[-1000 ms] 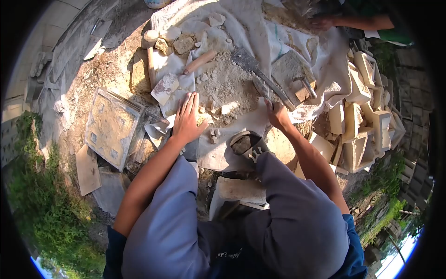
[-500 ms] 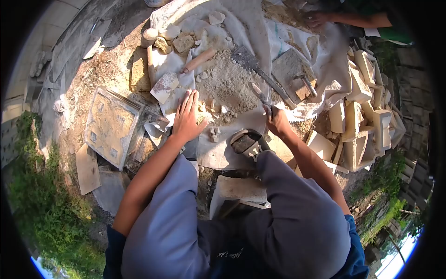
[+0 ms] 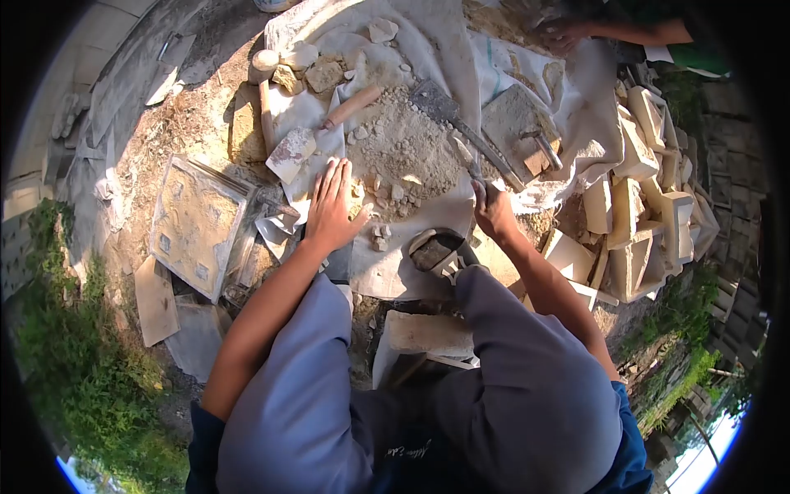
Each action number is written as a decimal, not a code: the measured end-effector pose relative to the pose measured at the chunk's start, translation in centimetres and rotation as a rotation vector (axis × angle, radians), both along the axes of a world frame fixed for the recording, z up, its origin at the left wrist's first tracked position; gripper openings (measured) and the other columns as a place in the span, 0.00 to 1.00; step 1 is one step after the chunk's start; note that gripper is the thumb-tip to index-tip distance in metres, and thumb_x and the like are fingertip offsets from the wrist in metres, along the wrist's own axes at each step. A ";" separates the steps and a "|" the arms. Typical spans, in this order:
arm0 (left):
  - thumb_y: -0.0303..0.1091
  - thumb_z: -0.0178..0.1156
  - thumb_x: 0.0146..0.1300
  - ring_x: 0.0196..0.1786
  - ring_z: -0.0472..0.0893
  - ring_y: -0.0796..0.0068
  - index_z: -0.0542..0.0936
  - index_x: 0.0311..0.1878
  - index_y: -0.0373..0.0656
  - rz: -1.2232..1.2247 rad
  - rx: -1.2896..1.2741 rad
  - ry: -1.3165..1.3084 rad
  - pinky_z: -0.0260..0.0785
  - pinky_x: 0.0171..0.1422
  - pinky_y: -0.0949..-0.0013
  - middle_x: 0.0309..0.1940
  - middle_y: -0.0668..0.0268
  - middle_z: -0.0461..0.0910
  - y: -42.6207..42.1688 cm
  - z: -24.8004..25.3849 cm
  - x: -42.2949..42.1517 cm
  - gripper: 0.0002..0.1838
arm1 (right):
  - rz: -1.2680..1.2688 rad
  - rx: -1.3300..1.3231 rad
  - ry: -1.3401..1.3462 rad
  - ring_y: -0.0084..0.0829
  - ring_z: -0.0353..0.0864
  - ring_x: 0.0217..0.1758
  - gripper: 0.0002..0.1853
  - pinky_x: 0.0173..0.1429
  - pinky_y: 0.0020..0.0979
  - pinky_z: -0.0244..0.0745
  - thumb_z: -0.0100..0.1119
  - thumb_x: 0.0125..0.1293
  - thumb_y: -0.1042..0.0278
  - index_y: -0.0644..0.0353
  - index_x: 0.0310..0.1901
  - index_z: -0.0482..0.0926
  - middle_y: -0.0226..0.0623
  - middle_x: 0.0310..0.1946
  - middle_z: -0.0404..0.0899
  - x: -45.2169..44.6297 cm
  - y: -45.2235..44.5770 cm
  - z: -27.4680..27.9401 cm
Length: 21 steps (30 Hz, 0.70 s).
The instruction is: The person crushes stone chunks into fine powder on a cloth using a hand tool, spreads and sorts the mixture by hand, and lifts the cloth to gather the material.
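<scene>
My left hand [image 3: 331, 212] lies flat with its fingers stretched out, on the cloth [image 3: 370, 276] beside the heap of crumbly rubble [image 3: 403, 152]. Nothing is in it. My right hand [image 3: 494, 212] is wrapped round a narrow tool with a pale, pointed blade [image 3: 462, 151], like a small trowel; its handle is mostly hidden in my fist. The blade points away from me, at the right edge of the heap. Just beyond my left fingertips rests a trowel [image 3: 292, 156] with a wooden handle. A dark, flat-headed metal tool [image 3: 434, 100] lies across the heap's right side.
At the upper left lie a wooden mallet [image 3: 266, 62] and several stones [image 3: 324, 74]. A square mould-like slab [image 3: 197, 221] leans at left. Pale cast blocks [image 3: 638, 214] are piled at right. Another person's hand [image 3: 564, 34] is at the upper right.
The blade in my right hand has shifted slightly right and toward me. A pale fragment now shows on the near part of the heap. My left hand has stayed put.
</scene>
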<state>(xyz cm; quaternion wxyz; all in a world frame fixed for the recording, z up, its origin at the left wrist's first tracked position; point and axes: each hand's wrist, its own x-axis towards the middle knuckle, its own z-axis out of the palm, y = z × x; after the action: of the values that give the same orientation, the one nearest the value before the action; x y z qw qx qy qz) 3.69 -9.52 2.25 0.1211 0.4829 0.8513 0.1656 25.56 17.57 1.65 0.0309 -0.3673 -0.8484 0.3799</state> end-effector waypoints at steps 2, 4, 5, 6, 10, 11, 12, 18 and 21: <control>0.52 0.61 0.61 0.84 0.46 0.56 0.48 0.80 0.34 0.014 -0.042 0.000 0.37 0.86 0.49 0.81 0.53 0.50 0.0 0.1 0.0 0.53 | 0.076 -0.057 -0.303 0.65 0.80 0.33 0.33 0.40 0.54 0.73 0.49 0.76 0.42 0.70 0.30 0.81 0.66 0.25 0.78 -0.5 1.6 -0.7; 0.52 0.61 0.61 0.84 0.46 0.56 0.48 0.80 0.34 0.012 -0.042 -0.007 0.37 0.86 0.49 0.81 0.53 0.50 0.2 0.2 0.1 0.53 | 0.009 -0.064 -0.248 0.65 0.80 0.33 0.31 0.39 0.53 0.73 0.50 0.76 0.43 0.70 0.30 0.81 0.65 0.25 0.78 -1.6 1.3 2.0; 0.51 0.61 0.61 0.84 0.46 0.56 0.48 0.80 0.34 0.019 -0.046 -0.018 0.38 0.85 0.49 0.81 0.53 0.50 0.0 0.2 0.1 0.53 | 0.002 -0.092 -0.123 0.64 0.80 0.32 0.29 0.37 0.51 0.74 0.51 0.76 0.46 0.70 0.31 0.80 0.64 0.26 0.78 -1.2 0.9 2.6; 0.51 0.61 0.61 0.84 0.46 0.56 0.48 0.80 0.34 0.022 -0.055 -0.025 0.38 0.85 0.49 0.81 0.53 0.50 -0.4 0.1 0.2 0.53 | -0.012 -0.008 0.022 0.63 0.80 0.31 0.26 0.35 0.50 0.74 0.51 0.76 0.49 0.69 0.33 0.80 0.63 0.25 0.78 -0.2 0.4 1.6; 0.50 0.62 0.61 0.84 0.47 0.56 0.48 0.80 0.34 0.040 -0.037 -0.060 0.37 0.86 0.50 0.81 0.51 0.51 0.3 0.3 0.0 0.52 | 0.057 0.038 -0.265 0.53 0.75 0.20 0.31 0.29 0.49 0.68 0.50 0.77 0.46 0.70 0.28 0.78 0.59 0.19 0.74 -0.4 1.7 -1.1; 0.50 0.61 0.61 0.84 0.47 0.56 0.48 0.80 0.33 0.022 -0.043 -0.037 0.37 0.86 0.50 0.81 0.51 0.51 0.2 0.4 0.1 0.52 | 0.044 0.051 -0.194 0.53 0.75 0.20 0.32 0.29 0.49 0.68 0.50 0.77 0.45 0.70 0.26 0.77 0.59 0.19 0.74 -0.5 1.8 -0.9; 0.50 0.61 0.61 0.84 0.48 0.56 0.48 0.80 0.33 0.000 -0.048 -0.012 0.38 0.86 0.50 0.81 0.51 0.51 0.1 0.4 0.0 0.52 | 0.026 0.064 -0.121 0.52 0.75 0.20 0.33 0.29 0.50 0.68 0.50 0.77 0.44 0.70 0.25 0.77 0.59 0.18 0.74 -0.9 1.7 0.2; 0.52 0.61 0.62 0.83 0.49 0.54 0.49 0.79 0.31 0.029 -0.028 -0.035 0.38 0.86 0.49 0.80 0.50 0.52 0.3 0.3 0.1 0.52 | 0.082 0.038 -0.245 0.63 0.79 0.30 0.26 0.34 0.50 0.73 0.53 0.75 0.49 0.67 0.30 0.79 0.62 0.24 0.77 0.8 3.5 -5.9; 0.53 0.60 0.63 0.83 0.50 0.53 0.49 0.79 0.31 0.005 -0.005 -0.019 0.38 0.86 0.49 0.80 0.49 0.53 -0.1 0.1 0.0 0.51 | 0.031 0.068 -0.082 0.58 0.81 0.28 0.26 0.33 0.49 0.74 0.53 0.75 0.48 0.66 0.30 0.80 0.60 0.23 0.79 -1.0 1.4 2.5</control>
<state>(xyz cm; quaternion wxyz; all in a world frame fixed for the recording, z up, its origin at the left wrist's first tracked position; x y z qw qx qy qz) 3.69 -9.59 2.38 0.1302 0.4790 0.8516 0.1684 24.60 19.00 4.15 0.0027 -0.3682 -0.8669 0.3361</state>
